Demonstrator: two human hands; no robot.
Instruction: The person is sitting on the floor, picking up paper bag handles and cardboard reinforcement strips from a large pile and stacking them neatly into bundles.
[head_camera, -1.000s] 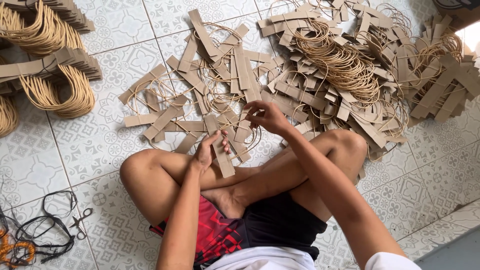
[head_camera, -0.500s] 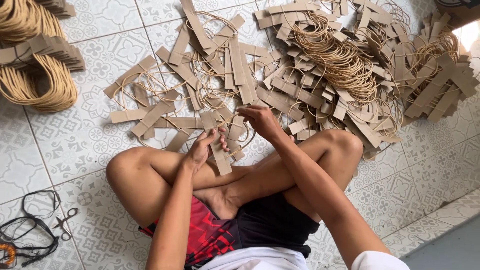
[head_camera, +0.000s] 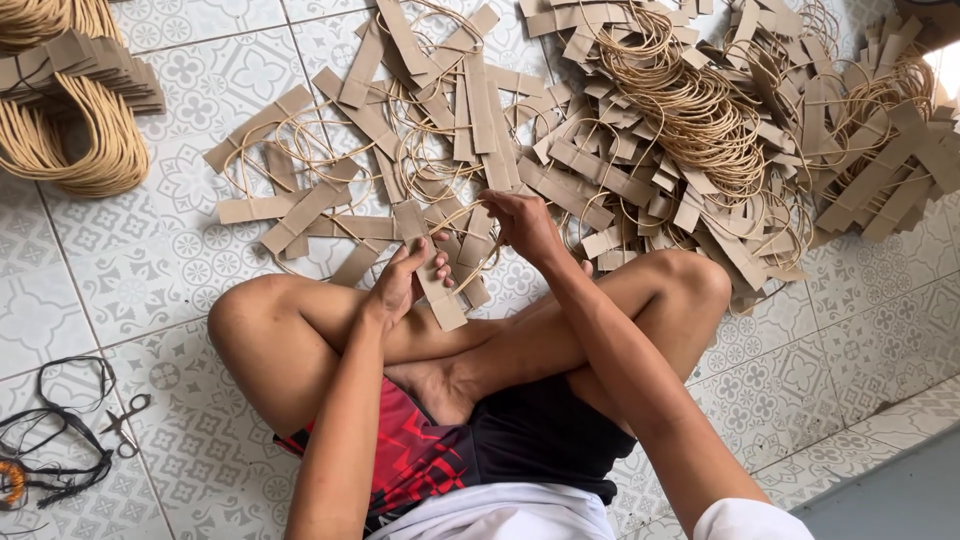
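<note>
Patterned grey-white tiles cover the floor (head_camera: 120, 290), where a person sits cross-legged with a heap of brown card strips and tan cord loops (head_camera: 690, 130) spread from twelve to two o'clock. At ten o'clock lies a neat bundle (head_camera: 80, 110) of finished strips and loops; at eight o'clock, small scissors (head_camera: 125, 425) beside black cord (head_camera: 55, 440).

One card strip (head_camera: 428, 268) sits at the centre, just above the knees. Its long axis runs from eleven o'clock down to five o'clock. The left hand (head_camera: 405, 280) is on it, fingers curled around its middle from the left side, grasping it firmly. The right hand (head_camera: 525, 225) is just beside, at the strip's one o'clock, fingers bent and pinched on a cord loop (head_camera: 478, 268) that trails down toward the strip. The left hand is the nearer to the strip; the right meets it only through the cord, as far as I can tell.
</note>
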